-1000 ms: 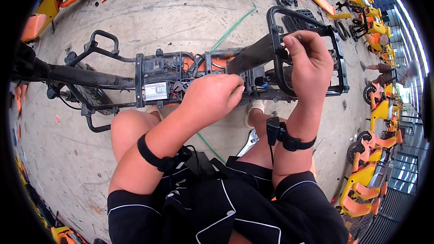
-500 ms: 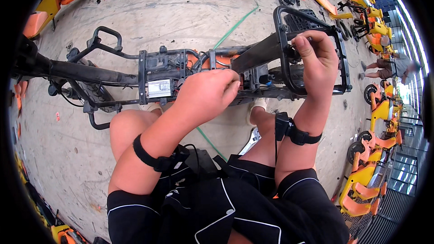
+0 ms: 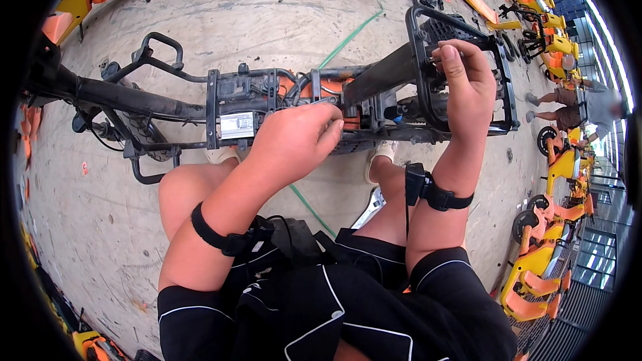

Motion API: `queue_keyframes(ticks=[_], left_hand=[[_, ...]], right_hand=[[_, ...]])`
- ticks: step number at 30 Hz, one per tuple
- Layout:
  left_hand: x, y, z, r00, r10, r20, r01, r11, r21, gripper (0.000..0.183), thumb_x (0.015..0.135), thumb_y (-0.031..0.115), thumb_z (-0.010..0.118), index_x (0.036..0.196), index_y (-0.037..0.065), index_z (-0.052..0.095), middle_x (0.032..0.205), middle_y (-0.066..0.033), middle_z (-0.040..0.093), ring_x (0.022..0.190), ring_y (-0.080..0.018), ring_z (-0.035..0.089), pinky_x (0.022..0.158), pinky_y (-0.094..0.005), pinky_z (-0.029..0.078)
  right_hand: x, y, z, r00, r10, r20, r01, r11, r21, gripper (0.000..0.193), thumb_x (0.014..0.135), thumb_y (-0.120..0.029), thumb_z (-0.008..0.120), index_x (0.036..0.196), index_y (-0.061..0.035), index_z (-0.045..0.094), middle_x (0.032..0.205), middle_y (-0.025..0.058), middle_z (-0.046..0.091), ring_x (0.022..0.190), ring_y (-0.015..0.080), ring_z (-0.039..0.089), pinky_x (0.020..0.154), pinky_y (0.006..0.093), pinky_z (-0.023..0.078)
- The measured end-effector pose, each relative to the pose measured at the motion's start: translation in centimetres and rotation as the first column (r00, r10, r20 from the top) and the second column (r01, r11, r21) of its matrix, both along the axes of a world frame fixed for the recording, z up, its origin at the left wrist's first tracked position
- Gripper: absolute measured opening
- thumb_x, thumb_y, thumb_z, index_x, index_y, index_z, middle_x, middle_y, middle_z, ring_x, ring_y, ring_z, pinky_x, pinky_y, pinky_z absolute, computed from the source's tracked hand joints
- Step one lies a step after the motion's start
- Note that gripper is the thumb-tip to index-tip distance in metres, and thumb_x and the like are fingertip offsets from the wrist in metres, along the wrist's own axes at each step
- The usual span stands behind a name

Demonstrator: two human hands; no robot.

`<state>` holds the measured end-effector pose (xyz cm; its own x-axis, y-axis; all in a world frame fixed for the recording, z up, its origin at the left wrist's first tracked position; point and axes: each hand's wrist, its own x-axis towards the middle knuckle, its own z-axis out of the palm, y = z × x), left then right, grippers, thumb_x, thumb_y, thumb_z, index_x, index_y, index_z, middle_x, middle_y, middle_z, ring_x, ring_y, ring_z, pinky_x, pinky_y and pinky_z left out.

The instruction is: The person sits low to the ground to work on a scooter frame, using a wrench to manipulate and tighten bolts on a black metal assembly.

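The long black metal bike frame [image 3: 384, 73] spans the space before your knees [image 3: 186, 194]. Your left hand [image 3: 294, 140] is over its middle, fingers curled; whether they pinch anything is hidden. Your right hand [image 3: 471, 93] is at the black tubular metal rack [image 3: 506, 87], fingers bent toward the thumb; I cannot tell if they grip anything.

Between the bare left hand [image 3: 294, 139] and bare right hand [image 3: 469, 87], a thick slanted black post [image 3: 380, 77] obstructs; a bent black tubular metal loop [image 3: 414, 33] stands just left of the right hand. Nearer than the post, room opens between both hands.
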<state>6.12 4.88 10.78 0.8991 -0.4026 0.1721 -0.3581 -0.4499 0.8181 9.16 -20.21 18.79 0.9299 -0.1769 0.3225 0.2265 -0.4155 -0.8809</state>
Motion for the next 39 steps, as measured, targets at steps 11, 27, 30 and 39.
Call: queue_keyframes(ticks=[11,27,30,39], left_hand=[[2.9,4.8,2.7,0.802,0.121,-0.585,-0.461,0.748,-0.478,0.026,0.100,0.025,0.062,0.110,0.002,0.065,0.073,0.0042,0.052,0.059,-0.0049,0.044,0.048,-0.0225,0.035],[5.3,8.4,0.9,0.715,-0.228,-0.661,-0.651,0.130,-0.748,0.021,0.099,0.021,0.057,0.106,0.002,0.059,0.079,-0.0031,0.055,0.065,-0.0119,0.050,0.046,-0.0254,0.034],[5.1,8.3,1.2,0.687,-0.174,-0.706,-0.687,0.161,-0.708,0.019,0.100,0.018,0.055,0.107,0.000,0.056,0.079,-0.0031,0.052,0.065,-0.0114,0.047,0.046,-0.0237,0.032],[6.0,7.1,1.0,0.703,-0.100,-0.704,-0.647,0.322,-0.692,0.020,0.101,0.021,0.056,0.107,0.002,0.058,0.077,-0.0006,0.051,0.063,-0.0102,0.045,0.045,-0.0238,0.032]], right_hand=[[-3.0,3.4,0.2,0.674,0.030,0.738,0.174,0.965,-0.198,0.020,0.093,-0.010,0.068,0.111,-0.0037,0.064,0.102,0.0085,0.065,0.094,0.0196,0.060,0.084,0.0315,0.049],[-0.8,11.0,-27.0,0.954,0.251,-0.165,-0.263,0.437,-0.860,0.027,0.090,-0.013,0.052,0.113,-0.0053,0.064,0.113,0.0100,0.064,0.116,0.0291,0.057,0.101,0.0412,0.042],[-0.1,12.4,-26.8,0.938,0.163,-0.305,-0.342,0.301,-0.890,0.018,0.089,-0.013,0.053,0.102,-0.0058,0.063,0.104,0.0102,0.065,0.113,0.0290,0.058,0.101,0.0403,0.042],[-1.5,12.1,-25.1,0.798,0.209,-0.565,-0.597,0.403,-0.693,0.016,0.083,-0.009,0.059,0.096,0.0010,0.059,0.105,0.0215,0.064,0.086,0.0378,0.069,0.075,0.0502,0.057]])
